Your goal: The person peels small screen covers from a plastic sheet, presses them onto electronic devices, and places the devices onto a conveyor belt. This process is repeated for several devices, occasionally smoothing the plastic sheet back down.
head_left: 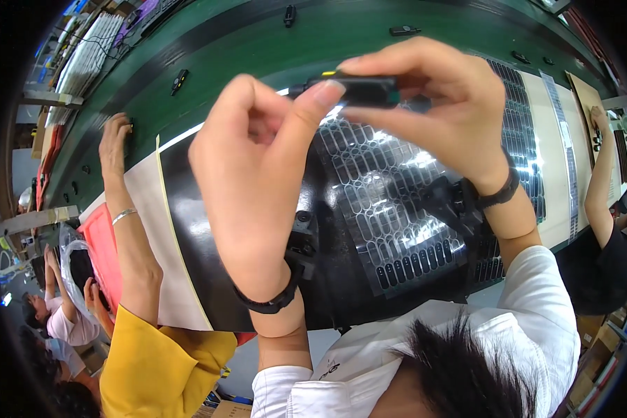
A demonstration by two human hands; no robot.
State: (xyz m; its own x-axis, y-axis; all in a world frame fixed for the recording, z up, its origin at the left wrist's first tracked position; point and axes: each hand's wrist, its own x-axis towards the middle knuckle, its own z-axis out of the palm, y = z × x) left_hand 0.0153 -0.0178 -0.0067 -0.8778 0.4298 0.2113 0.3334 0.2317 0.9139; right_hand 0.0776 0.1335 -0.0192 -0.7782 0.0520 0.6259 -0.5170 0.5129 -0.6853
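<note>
On my feed from the head camera, both of the wearer's bare hands are raised over the far part of a glossy black rectangular mat [184, 202], and I take that mat as my landmark. Between them, above the mat, they grasp a small black oblong plastic device [369, 92] with a yellow mark on its upper edge and a dark green tint at its right end. I see the left hand [247, 167] pinching the device's left end, its thumb laid across the near face and the other fingers curled. The right hand [463, 104] grips the device's right part between thumb and forefinger, one above and one below.

On the mat's right part I make out a shiny clear sheet of pill-shaped outlines [390, 223], with a row of dark-filled ones along its near edge. To the mat's left lies a flat beige sheet with a yellow border [174, 279]. Beyond the mat runs the long green bench [230, 59], where I spot several small black pieces, among them one [180, 81] toward the left and one [289, 15] farther back. Left of the mat, a co-worker's hand [113, 146] touches a dark item I cannot make out.
</note>
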